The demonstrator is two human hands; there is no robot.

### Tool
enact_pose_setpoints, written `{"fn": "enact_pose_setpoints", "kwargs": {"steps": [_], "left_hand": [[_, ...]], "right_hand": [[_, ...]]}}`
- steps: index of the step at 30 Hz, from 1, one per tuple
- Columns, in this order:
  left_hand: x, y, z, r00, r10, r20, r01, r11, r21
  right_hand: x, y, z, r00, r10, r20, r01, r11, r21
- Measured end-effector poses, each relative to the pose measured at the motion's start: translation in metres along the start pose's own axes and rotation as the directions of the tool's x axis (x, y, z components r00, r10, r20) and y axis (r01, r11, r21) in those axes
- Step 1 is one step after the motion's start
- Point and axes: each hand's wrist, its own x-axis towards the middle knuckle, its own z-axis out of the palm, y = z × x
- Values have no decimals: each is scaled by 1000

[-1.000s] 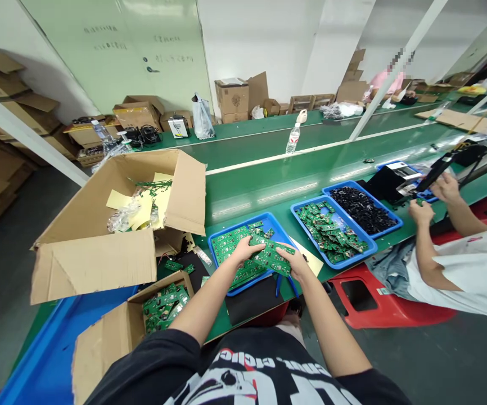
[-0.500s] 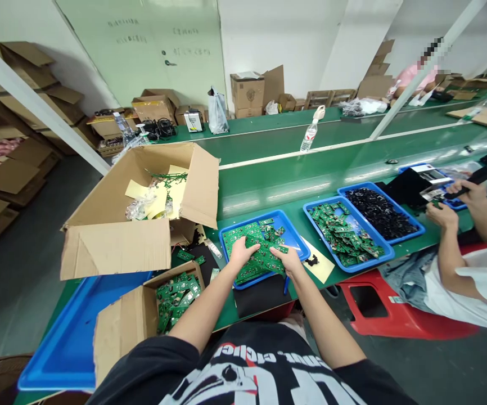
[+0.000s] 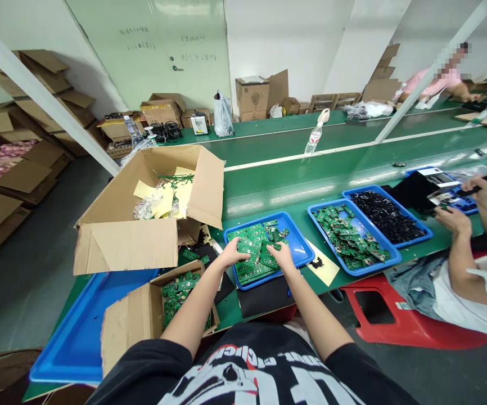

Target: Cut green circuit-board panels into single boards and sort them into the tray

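My left hand is closed on the edge of a green circuit board panel, thumb on top. My right hand grips a smaller green circuit board piece, close beside the panel and tilted away from it. Both hands are over a blue tray in front of me. More green board panels lie in its left part beneath my hands, with several small loose boards near the back. Some of the fingers are hidden under the boards.
To the left stand a large open carton, a small box of boards and a blue tray. On the right are a tray of boards and a tray of black parts. A co-worker's hands work beyond.
The board held between both hands now shows as two pieces at differing angles, and my hands are slightly closer together. The camera view has shifted a little.
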Motion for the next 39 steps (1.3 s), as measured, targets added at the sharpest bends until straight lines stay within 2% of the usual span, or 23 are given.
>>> {"fn": "enact_pose_setpoints", "kwargs": {"steps": [5, 8, 10, 13, 15, 19, 22, 25, 28, 34, 39], "left_hand": [[-12, 2, -11, 993, -9, 114, 27, 987, -159], [-14, 6, -12, 994, 17, 106, 8, 971, -238], [-15, 8, -8, 996, 32, 86, -6, 957, -289], [-13, 10, 1, 996, 45, 75, -16, 934, -358], [-11, 12, 10, 997, 45, 68, -14, 916, -401], [-5, 16, 33, 1000, -4, 11, 9, 872, -490], [-1, 20, 46, 998, -51, 35, 62, 850, -524], [3, 23, 52, 992, -85, 93, 121, 853, -508], [6, 24, 55, 993, -85, 79, 113, 874, -473], [12, 24, 70, 992, -43, -122, 5, 955, -298], [22, 22, 78, 973, -46, -226, 23, 995, -102]], "right_hand": [[0, -2, -10, 997, -48, -64, 37, 987, -155], [-5, -10, -12, 988, -138, -67, 123, 973, -195], [-9, -18, -8, 979, -203, -5, 200, 968, -151], [-13, -30, -1, 953, -252, 171, 256, 967, -3], [-14, -35, 1, 933, -277, 230, 274, 961, 46], [-9, -38, -3, 945, -279, 168, 279, 960, 23], [-7, -36, -7, 959, -253, 129, 257, 966, -14], [-7, -34, -10, 970, -210, 119, 221, 971, -85], [-10, -33, -12, 979, -163, 123, 183, 968, -172], [-10, -39, -12, 992, -41, 119, 82, 926, -368], [-6, -43, -8, 992, 68, 103, -8, 867, -498]]}}
